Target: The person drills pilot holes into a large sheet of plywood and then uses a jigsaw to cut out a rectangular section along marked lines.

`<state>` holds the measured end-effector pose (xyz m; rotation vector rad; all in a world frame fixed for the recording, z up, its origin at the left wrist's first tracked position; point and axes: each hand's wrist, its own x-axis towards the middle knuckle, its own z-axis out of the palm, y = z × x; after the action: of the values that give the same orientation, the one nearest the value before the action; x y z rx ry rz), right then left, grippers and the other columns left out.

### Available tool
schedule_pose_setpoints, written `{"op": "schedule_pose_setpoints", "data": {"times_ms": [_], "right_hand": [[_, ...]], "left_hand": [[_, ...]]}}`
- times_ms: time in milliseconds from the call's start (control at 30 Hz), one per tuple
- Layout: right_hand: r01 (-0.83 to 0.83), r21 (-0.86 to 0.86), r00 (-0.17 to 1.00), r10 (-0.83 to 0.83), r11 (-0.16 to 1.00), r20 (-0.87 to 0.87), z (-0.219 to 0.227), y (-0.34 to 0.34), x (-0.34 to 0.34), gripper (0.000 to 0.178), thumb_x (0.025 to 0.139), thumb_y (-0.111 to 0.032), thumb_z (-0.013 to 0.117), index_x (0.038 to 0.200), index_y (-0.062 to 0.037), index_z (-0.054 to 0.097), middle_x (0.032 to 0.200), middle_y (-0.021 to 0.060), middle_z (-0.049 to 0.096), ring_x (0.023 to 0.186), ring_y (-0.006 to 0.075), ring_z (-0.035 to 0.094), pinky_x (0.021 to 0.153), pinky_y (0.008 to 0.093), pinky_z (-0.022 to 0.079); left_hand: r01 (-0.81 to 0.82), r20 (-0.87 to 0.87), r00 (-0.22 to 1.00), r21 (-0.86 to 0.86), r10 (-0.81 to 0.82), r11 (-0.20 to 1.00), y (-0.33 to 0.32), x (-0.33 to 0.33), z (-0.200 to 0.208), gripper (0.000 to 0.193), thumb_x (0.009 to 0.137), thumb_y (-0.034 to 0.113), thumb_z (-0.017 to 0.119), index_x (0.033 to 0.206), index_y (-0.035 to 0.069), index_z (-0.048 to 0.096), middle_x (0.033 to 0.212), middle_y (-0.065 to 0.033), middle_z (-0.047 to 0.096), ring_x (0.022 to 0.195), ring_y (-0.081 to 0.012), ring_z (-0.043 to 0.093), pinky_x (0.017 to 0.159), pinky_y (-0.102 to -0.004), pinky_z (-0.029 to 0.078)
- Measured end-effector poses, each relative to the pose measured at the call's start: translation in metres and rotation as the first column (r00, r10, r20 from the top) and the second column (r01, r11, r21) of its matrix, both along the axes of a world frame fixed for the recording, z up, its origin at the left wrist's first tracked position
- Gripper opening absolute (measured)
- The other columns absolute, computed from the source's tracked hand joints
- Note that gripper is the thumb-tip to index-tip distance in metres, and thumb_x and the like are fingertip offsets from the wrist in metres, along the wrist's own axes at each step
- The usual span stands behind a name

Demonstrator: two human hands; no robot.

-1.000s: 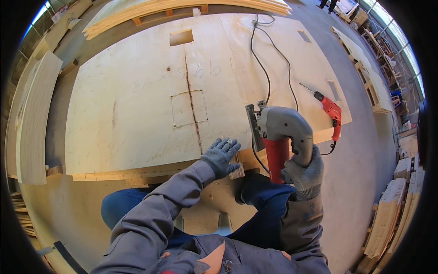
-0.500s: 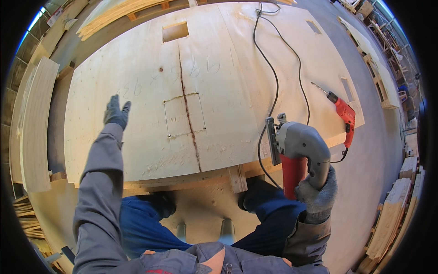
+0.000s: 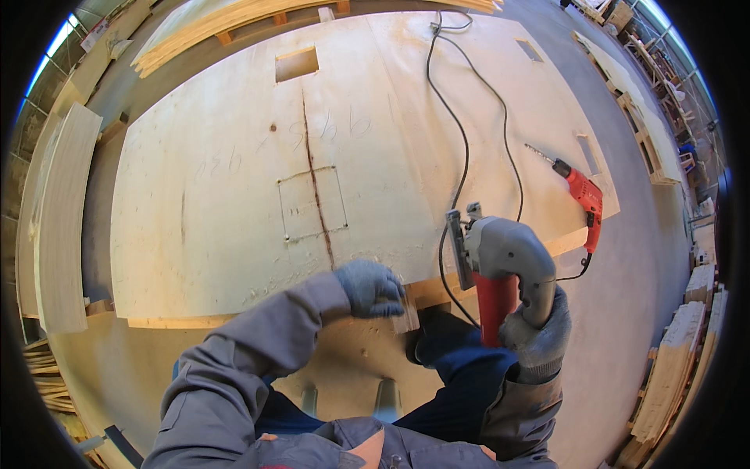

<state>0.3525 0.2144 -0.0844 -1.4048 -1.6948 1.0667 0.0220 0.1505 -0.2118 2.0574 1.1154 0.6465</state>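
My right hand (image 3: 535,332), in a grey glove, is wrapped round the handle of a grey and red jigsaw (image 3: 512,254), which it holds at the front right of the plywood sheet (image 3: 195,258). With fingers stretched and slightly bent, my gloved left hand (image 3: 371,289) is over the sheet's front edge, by a protruding wood block (image 3: 405,311). It appears to hold nothing. A pencilled and partly cut square (image 3: 314,205) lies on the sheet, with small holes at its corners and a dark crack through it. Wood shavings (image 3: 285,285) are scattered near the front edge.
A red drill (image 3: 584,195) with a long bit lies at the sheet's right. Dark power cords (image 3: 461,117) loop across the sheet. A rectangular cutout (image 3: 297,65) is at the back. Boards are stacked at left (image 3: 66,227) and right (image 3: 668,375).
My left hand has swung from the sheet's left side to its front edge near the middle. The jigsaw stays in my right hand, almost unmoved. The view has shifted slightly.
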Motion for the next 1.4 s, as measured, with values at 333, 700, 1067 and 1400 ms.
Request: {"op": "schedule_pose_setpoints", "data": {"times_ms": [333, 700, 1067, 1400], "right_hand": [[0.067, -0.147, 0.998, -0.065, 0.987, 0.02, 0.009, -0.012, -0.003, 0.055, 0.072, 0.003, 0.072, 0.126, -0.0002, 0.058, 0.096, 0.0088, 0.067, 0.074, 0.0179, 0.067, 0.066, 0.0322, 0.056], [-0.032, -0.16, 0.999, 0.031, 0.987, -0.007, 0.008, -0.017, -0.01, 0.061, 0.071, 0.001, 0.076, 0.129, -0.0005, 0.059, 0.111, 0.0109, 0.07, 0.096, 0.0187, 0.068, 0.087, 0.0332, 0.056], [-0.107, -0.206, 0.993, 0.095, 0.973, -0.065, 0.03, -0.045, -0.043, 0.053, 0.072, 0.002, 0.076, 0.123, 0.0007, 0.06, 0.096, 0.009, 0.069, 0.072, 0.0151, 0.067, 0.065, 0.029, 0.057], [-0.193, -0.258, 0.977, 0.163, 0.947, -0.136, 0.028, -0.072, -0.134, 0.043, 0.077, 0.004, 0.077, 0.116, 0.0046, 0.058, 0.081, 0.0096, 0.067, 0.063, 0.0171, 0.067, 0.056, 0.0304, 0.057]], "left_hand": [[-0.783, -0.255, 0.523, 0.232, 0.813, 0.577, -0.044, -0.149, -0.032, 0.036, 0.095, 0.024, 0.07, 0.127, 0.006, 0.069, 0.139, -0.0162, 0.064, 0.133, -0.0329, 0.056, 0.114, -0.0411, 0.044], [-0.655, -0.504, 0.711, -0.221, 0.49, 0.722, -0.16, -0.055, -0.009, 0.047, 0.095, 0.043, 0.067, 0.069, 0.005, 0.066, 0.074, -0.0219, 0.064, 0.067, -0.0429, 0.062, 0.06, -0.0506, 0.048], [-0.725, 0.18, 0.683, 0.049, 0.708, 0.687, -0.159, 0.073, 0.021, 0.02, 0.088, 0.015, 0.073, 0.106, 0.008, 0.07, 0.105, -0.0154, 0.071, 0.097, -0.0372, 0.07, 0.084, -0.0446, 0.058], [-0.745, 0.318, 0.665, 0.211, 0.676, 0.633, -0.156, 0.074, 0.059, 0.087, 0.079, 0.04, 0.083, 0.147, 0.0, 0.045, 0.142, -0.0263, 0.054, 0.133, -0.0452, 0.051, 0.115, -0.0514, 0.04]]}}
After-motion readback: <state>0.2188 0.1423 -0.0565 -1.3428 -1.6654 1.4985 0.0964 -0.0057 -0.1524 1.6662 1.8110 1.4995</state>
